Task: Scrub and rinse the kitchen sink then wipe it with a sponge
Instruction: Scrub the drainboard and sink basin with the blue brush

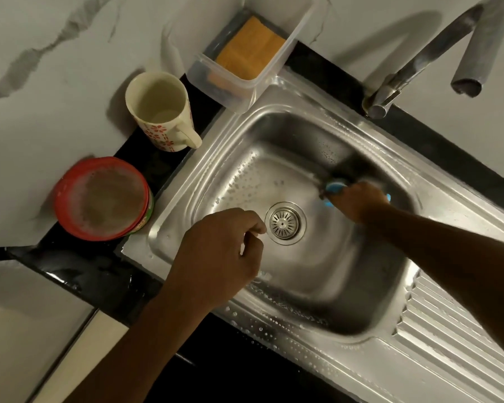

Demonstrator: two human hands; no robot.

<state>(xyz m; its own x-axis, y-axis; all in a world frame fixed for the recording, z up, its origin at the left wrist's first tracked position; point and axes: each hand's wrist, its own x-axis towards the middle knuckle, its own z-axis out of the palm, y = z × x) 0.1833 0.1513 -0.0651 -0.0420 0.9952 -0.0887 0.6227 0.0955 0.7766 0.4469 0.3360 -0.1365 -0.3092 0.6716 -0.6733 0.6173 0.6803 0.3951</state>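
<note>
Right now right hand (358, 203) grips blue scrubber (335, 187), likely touching sink (303, 286) wall; left hand (218, 257) loosely curled, empty.

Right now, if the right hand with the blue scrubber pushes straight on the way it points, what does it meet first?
The right hand points toward the sink's far wall. With the blue scrubber leading, it would probably meet that wall first; nothing else shows in between, though depth is unclear.
</note>
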